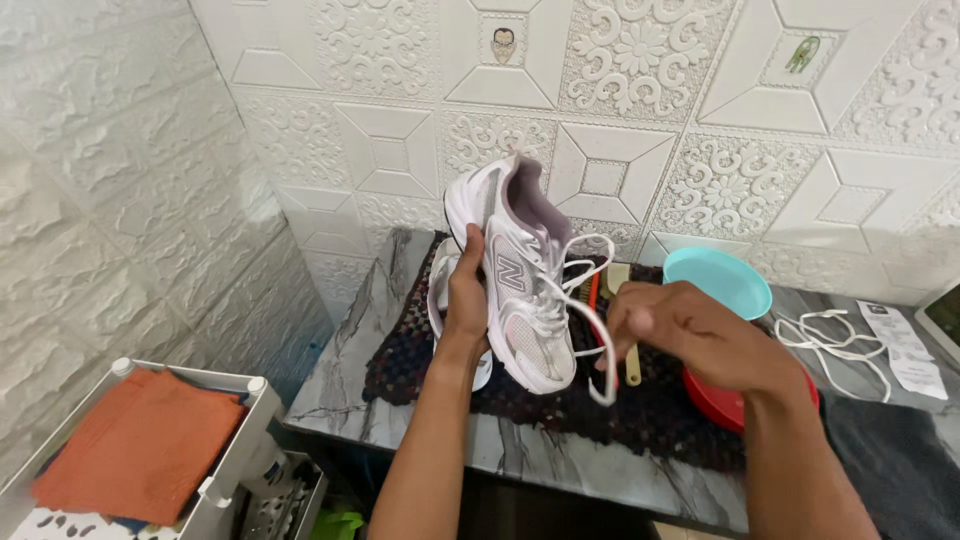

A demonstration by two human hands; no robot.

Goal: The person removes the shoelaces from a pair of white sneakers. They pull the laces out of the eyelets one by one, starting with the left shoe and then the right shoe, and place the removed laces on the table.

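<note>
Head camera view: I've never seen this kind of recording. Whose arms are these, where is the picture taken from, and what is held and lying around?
There is no machine here. The single picture comes from a camera worn on a person's head, looking down at their own bare arms. The left hand holds a white sneaker up by its side, toe pointing down. The right hand pinches the sneaker's lace. Below is a marble table with a dark mat. On it lie a teal bowl, a red bowl, a brush, a loose lace and a paper slip. An orange cloth lies on a white rack at lower left.
</note>
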